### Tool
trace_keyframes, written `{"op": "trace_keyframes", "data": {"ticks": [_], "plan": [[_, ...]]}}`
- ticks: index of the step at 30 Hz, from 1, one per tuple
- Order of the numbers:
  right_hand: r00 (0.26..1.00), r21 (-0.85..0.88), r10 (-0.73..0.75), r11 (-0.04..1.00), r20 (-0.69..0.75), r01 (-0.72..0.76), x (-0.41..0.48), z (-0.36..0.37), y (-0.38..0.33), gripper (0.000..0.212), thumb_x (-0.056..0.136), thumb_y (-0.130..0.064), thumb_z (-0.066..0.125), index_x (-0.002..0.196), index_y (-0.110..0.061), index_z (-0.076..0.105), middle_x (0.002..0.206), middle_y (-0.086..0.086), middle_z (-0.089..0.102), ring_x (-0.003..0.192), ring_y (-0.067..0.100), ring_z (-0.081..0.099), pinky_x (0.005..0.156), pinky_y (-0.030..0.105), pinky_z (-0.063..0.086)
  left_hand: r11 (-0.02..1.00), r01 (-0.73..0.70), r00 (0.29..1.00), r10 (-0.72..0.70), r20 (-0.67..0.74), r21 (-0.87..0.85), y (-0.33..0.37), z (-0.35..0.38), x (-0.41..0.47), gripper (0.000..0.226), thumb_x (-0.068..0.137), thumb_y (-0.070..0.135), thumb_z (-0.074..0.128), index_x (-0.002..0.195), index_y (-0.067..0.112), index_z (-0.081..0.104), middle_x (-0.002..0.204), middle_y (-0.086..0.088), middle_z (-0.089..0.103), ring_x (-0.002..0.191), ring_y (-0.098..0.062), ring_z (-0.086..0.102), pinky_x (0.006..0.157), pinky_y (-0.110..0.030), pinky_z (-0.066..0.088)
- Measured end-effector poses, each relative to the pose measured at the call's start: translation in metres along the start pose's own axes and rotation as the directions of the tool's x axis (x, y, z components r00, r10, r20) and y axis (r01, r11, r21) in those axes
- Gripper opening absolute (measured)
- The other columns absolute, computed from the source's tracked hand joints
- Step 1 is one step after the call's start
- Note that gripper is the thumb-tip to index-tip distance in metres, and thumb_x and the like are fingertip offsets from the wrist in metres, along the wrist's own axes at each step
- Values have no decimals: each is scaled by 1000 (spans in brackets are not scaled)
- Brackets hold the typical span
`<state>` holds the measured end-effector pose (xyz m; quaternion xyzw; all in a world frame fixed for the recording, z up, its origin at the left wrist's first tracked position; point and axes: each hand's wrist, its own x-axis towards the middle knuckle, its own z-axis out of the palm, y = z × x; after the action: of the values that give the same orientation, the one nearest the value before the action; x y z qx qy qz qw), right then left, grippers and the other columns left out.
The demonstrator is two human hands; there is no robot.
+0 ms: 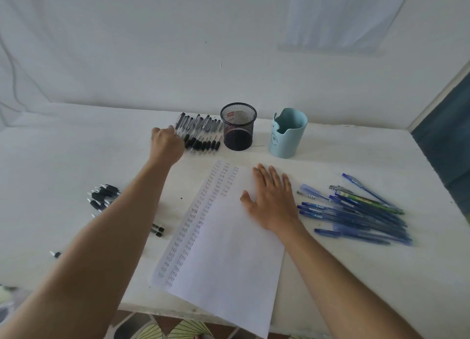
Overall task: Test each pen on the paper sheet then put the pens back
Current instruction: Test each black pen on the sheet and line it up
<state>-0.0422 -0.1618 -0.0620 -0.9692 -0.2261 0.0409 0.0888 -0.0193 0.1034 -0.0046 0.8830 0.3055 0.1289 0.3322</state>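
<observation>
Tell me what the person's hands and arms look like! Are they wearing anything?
Nothing is worn. The left hand and right hand have no gloves, rings or watch showing. The left forearm and right forearm are bare too, with no sleeves in the picture.

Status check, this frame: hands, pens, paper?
Left hand at black pen row, grip hidden. Right hand flat on paper sheet. Mesh cup beside row, not blocking.

White table against white wall, pale curtain above.
</observation>
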Motion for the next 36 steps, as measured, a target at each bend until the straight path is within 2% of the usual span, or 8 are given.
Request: {"op": "trace_keyframes", "data": {"ticks": [3,6,10,14,20,23,26,36], "plan": [[1000,8,-2,1000,-2,2,-1,-1,0,98,74,-62,-4,160,-17,11,168,0,4,155,21,-1,124,47,-2,996,-73,989,80,-124,57,-2,6,13,42,89,-2,42,125,-4,63,127,-27,54,117,-40,52,96,-37,42],[1000,9,-3,1000,-9,3,-1,0,0,97,75,-62,-2,159,-17,13,168,0,6,155,22,1,124,47,-1,980,-120,979,144,-146,161,-6,13,20,34,87,3,50,113,8,72,110,-17,69,102,-37,60,81,-39,48],[1000,5,-1,1000,-5,1,0,0,0,97,75,-62,-3,159,-16,13,168,0,6,154,21,1,124,47,-2,961,-83,984,121,-130,265,-8,16,20,21,94,21,55,103,18,74,103,-12,70,104,-36,57,87,-40,43],[1000,-3,-4,1000,-8,4,1,0,1,97,75,-62,-3,159,-17,13,168,0,5,154,21,0,124,47,-2,984,-88,988,107,-116,153,-8,12,19,25,93,25,54,106,17,74,104,-10,71,102,-34,61,79,-36,48],[1000,3,3,1000,-12,-3,0,0,0,95,76,-61,-1,159,-16,13,168,1,8,154,22,1,124,47,-2,971,-236,956,238,-171,33,-10,-12,-8,31,89,10,53,112,15,74,103,-6,74,94,-27,65,89,-29,44],[1000,1,8,1000,-7,-8,0,1,1,86,85,-59,11,159,-15,12,168,1,7,154,22,1,124,46,-2,933,-354,935,354,6,66,-20,-34,-34,19,91,16,63,105,21,75,91,5,73,73,-13,61,82,-26,43],[1000,12,14,1000,-17,-13,0,1,1,83,87,-57,17,159,-15,14,168,1,8,154,21,2,124,46,-2,889,-436,884,394,253,141,-40,-55,-54,12,90,24,70,101,27,74,89,13,66,75,-8,61,82,-29,46],[999,14,19,1000,-45,-18,-2,2,-1,82,87,-56,21,158,-15,19,167,2,14,154,22,8,124,46,2,849,-276,939,137,317,451,-86,-93,-78,21,86,26,66,100,40,72,102,14,59,105,-15,51,98,-39,33]]}}
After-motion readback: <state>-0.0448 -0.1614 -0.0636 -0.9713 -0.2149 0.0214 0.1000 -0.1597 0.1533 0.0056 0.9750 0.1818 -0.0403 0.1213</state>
